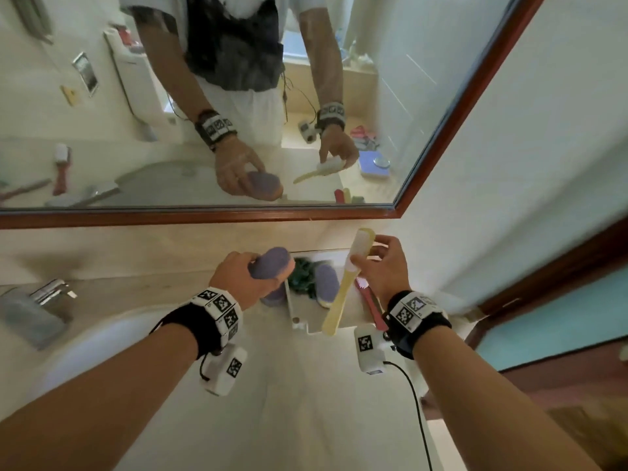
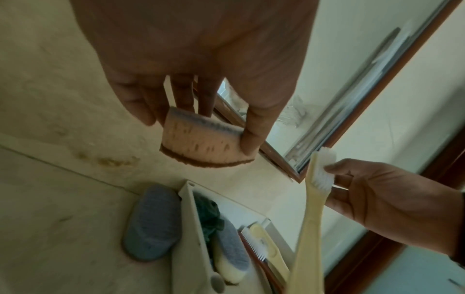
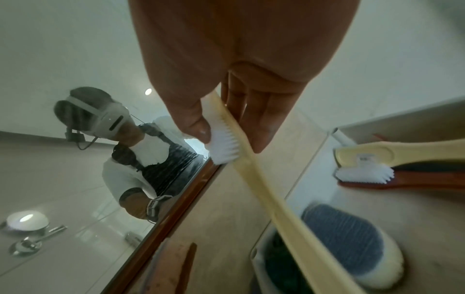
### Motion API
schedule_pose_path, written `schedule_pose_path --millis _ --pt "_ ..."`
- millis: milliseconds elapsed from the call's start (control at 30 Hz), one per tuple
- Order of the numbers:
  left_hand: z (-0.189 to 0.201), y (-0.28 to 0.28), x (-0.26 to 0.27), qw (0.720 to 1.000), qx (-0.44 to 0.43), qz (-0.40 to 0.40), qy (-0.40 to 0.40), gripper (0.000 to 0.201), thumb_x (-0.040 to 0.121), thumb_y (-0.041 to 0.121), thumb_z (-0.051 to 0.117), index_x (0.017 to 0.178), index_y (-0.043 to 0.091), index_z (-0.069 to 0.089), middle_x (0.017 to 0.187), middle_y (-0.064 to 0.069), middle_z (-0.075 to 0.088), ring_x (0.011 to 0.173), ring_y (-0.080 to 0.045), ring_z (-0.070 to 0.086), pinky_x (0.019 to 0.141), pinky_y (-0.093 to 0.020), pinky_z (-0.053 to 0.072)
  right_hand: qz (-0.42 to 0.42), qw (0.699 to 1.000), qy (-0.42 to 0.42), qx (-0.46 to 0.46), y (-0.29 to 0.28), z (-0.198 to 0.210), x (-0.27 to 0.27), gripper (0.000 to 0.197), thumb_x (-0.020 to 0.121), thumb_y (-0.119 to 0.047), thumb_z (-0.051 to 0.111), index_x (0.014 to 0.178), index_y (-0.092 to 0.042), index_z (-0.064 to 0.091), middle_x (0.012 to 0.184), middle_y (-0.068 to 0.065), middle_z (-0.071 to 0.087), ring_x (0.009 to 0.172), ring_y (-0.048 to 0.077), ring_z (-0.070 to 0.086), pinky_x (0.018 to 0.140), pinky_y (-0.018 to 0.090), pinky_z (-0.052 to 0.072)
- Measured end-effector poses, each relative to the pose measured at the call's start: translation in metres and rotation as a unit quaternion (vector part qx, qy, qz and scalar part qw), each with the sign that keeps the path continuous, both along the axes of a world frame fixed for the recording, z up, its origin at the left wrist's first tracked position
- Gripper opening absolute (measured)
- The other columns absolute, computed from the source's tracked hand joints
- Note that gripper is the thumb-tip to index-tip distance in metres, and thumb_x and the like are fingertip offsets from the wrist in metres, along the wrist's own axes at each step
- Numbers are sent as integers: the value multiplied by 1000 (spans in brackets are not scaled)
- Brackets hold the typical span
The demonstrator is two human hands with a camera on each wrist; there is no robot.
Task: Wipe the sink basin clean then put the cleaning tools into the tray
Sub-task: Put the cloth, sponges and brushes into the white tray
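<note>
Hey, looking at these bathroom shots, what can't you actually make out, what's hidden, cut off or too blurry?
- Sink basin: head view, mostly hidden by the left forearm; cleanliness unclear.
- Tray bottom: all views, covered by sponges, a dark green scrubber and brushes.
- Yellow brush handle end: right wrist view, cut off by the bottom edge.
- Held sponge: left wrist view, upper part behind the left hand's fingers.
- Faucet: head view, blurred.

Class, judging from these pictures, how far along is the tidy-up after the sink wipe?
Looks done: a green scourer, a sponge and brushes already lie in the tray.
In hand: left hand grips a purple sponge; right hand pinches a yellow brush.
Left: both, plus the countertop sponge.
</note>
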State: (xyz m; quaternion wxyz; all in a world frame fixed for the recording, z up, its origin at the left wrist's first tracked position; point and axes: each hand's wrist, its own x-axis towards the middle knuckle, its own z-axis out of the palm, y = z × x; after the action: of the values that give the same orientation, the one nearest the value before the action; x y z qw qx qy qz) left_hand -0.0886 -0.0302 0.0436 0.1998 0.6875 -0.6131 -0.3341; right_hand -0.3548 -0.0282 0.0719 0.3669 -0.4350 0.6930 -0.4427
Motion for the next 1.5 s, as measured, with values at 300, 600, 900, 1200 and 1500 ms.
schedule_pose_path --millis 300,600,900,1200,1500 --pt "-11 -17 -114 996 86 20 -32 68 55 65 76 104 20 60 98 4 67 87 -18 65 78 -35 56 77 991 55 99 -41 -39 -95 32 71 -25 80 100 -19 66 89 0 71 80 19 71 73 44 61" --pt "-47 -37 -174 982 113 19 -148 84 67 74 61 125 16 41 96 -2 63 83 -26 65 70 -33 53 116 969 102 190 -75 -81 -110 56 71 -20 78 122 -18 54 119 6 62 96 23 67 72 40 61" --pt "-77 -58 -194 946 124 -39 -297 90 79 74 47 142 12 30 131 -14 47 105 -31 59 82 -39 51 195 916 277 216 -100 -105 -110 40 79 -26 71 115 -10 66 109 5 67 102 22 65 75 21 51" --pt "-82 -57 -187 942 61 -61 -324 85 78 78 44 136 16 37 136 -12 37 91 -32 62 70 -37 52 211 880 381 191 -98 -111 -111 32 85 -34 64 111 -15 67 108 5 68 99 25 65 81 31 54" --pt "-57 -46 -160 959 8 -48 -279 47 91 52 46 127 21 48 129 -3 46 108 -27 56 74 -38 49 191 899 362 157 -83 -82 -105 33 88 -38 60 117 -25 64 117 -1 66 105 22 63 87 34 52"
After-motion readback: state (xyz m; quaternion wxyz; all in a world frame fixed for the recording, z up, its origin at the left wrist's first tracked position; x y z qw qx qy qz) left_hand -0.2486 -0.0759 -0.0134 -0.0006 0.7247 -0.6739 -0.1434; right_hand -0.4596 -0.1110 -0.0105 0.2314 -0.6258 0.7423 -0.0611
